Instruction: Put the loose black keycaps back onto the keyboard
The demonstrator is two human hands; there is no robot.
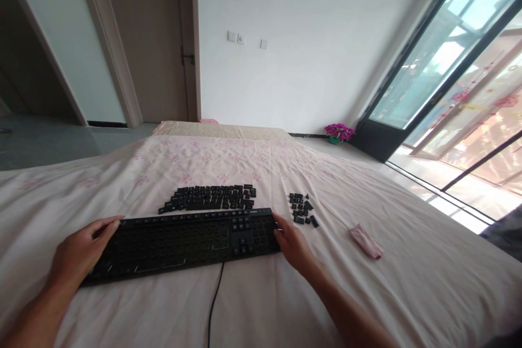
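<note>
A black computer keyboard lies across the bed in front of me, most of its keycaps off. Some keys are still on along the top row and around the arrow block. My left hand grips its left end, and my right hand holds the right end by the edge. Just beyond the keyboard, loose black keycaps are laid out in rows. A smaller group of keycaps lies farther right, past my right hand. The undersides of both grips are hidden.
A black cable runs from the keyboard toward me. On the right of the pale sheet lies a crumpled pink cloth. Past the bed are a potted plant with purple flowers, a door and a glass door.
</note>
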